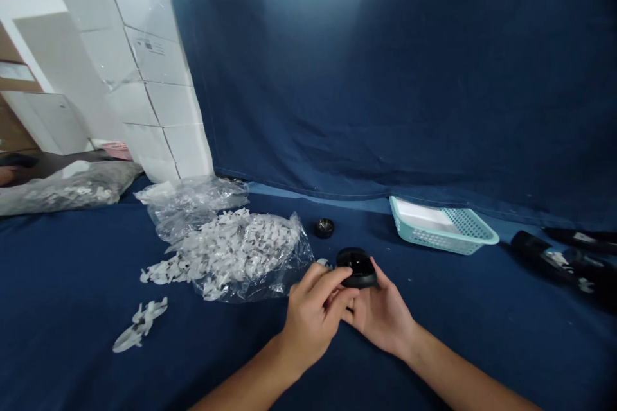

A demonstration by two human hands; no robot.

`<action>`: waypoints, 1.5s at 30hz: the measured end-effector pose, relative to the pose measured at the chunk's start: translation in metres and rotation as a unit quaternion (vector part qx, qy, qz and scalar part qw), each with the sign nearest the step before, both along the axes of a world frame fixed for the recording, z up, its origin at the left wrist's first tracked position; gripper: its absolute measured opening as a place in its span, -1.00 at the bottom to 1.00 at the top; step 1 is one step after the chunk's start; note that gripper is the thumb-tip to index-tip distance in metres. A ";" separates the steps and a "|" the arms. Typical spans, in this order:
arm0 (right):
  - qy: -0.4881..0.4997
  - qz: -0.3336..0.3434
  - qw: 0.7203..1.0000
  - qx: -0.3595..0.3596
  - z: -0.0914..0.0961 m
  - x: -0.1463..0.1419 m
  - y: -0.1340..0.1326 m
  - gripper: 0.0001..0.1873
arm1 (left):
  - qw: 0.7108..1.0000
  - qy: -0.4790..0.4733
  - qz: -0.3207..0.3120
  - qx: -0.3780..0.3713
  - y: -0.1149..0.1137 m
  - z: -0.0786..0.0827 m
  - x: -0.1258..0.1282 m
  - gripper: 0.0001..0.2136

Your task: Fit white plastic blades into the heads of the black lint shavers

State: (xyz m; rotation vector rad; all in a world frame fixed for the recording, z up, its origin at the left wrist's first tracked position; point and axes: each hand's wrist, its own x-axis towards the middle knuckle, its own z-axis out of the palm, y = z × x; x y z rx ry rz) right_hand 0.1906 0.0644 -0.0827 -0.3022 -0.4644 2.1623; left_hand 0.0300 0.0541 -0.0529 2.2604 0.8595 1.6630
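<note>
Both of my hands meet low at the centre over a dark blue cloth. My right hand (383, 314) grips a rounded black plastic part (357, 265) from underneath. My left hand (313, 314) has its fingers curled against the same black part, fingertips on its left side. Just left of the hands lies a clear plastic bag (241, 253) spilling many small white plastic pieces. A small black ring-shaped cap (324, 227) sits on the cloth behind the hands.
A light blue mesh basket (441, 225) stands at the right back. Black elongated items (563, 260) lie at the far right. Loose white pieces (139, 327) lie front left. Another bag (62, 186) of parts and stacked white boxes (154, 96) sit at the left.
</note>
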 end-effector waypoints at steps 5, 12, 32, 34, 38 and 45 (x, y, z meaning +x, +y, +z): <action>-0.007 -0.061 0.998 -0.015 -0.001 0.009 0.009 -0.46 | 0.996 0.081 -0.027 -0.018 -0.001 -0.003 0.003 -0.87; -0.036 -0.048 0.997 -0.038 0.003 0.009 0.008 -0.38 | 0.986 0.155 -0.035 -0.058 -0.005 -0.012 0.011 -0.92; -0.059 -0.055 0.996 -0.038 -0.002 0.009 0.010 -0.41 | 0.968 0.244 -0.023 -0.051 -0.014 -0.012 0.018 -0.83; -0.060 -0.054 0.996 -0.039 -0.001 0.009 0.010 -0.42 | 0.962 0.272 0.004 -0.013 -0.013 -0.013 0.018 -0.81; -0.064 -0.057 0.995 -0.047 0.001 0.008 0.010 -0.44 | 0.940 0.332 0.057 0.050 -0.014 -0.014 0.018 -0.81; -0.068 -0.095 0.992 -0.054 0.001 0.007 0.010 -0.56 | 0.907 0.394 0.120 0.091 -0.022 -0.013 0.016 -0.85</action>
